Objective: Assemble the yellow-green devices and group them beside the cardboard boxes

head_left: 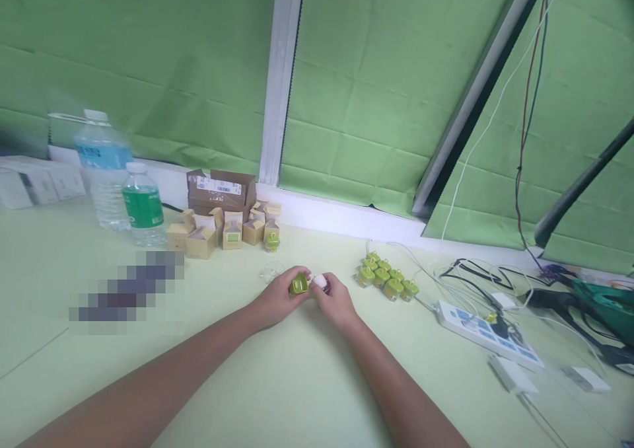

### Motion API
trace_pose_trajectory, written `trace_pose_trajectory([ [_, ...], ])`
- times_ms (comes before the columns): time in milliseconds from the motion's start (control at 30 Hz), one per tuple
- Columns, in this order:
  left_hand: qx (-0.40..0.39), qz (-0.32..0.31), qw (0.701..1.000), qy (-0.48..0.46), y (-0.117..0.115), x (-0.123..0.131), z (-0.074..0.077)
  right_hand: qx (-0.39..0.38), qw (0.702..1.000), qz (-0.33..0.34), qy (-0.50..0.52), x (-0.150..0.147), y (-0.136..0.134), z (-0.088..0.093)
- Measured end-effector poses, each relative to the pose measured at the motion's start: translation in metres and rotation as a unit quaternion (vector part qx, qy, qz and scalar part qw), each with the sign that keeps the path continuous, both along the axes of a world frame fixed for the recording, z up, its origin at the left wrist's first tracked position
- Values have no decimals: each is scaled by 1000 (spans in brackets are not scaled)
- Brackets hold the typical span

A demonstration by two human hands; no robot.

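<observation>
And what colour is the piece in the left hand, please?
The piece is yellowish green, seen best in the head view.

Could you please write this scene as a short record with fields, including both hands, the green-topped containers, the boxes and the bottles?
Left hand: holds a small green piece
Right hand: holds a small pale object, exact kind unclear
Green-topped containers: grouped right of the hands; a single one stands beside the small boxes
Small boxes: several, some flaps up, before a brown carton
Bottles: blue-labelled bottle, smaller green-labelled bottle
Power strip: at right, near cables
</observation>
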State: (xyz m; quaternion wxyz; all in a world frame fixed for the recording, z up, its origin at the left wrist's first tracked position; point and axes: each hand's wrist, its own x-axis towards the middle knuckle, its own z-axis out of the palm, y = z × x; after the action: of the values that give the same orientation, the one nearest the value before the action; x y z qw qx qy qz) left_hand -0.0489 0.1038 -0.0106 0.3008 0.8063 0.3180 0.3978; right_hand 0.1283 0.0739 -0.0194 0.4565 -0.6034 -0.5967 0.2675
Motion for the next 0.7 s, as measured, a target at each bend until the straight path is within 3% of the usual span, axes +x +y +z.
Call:
trace_pose_trajectory([
  [367,33,51,998,31,2,-3,1,-8,998,-11,-55,-1,-3,5],
  [700,29,56,998,23,7,-1,-3,-6,998,-6,-68,-1,-3,4],
])
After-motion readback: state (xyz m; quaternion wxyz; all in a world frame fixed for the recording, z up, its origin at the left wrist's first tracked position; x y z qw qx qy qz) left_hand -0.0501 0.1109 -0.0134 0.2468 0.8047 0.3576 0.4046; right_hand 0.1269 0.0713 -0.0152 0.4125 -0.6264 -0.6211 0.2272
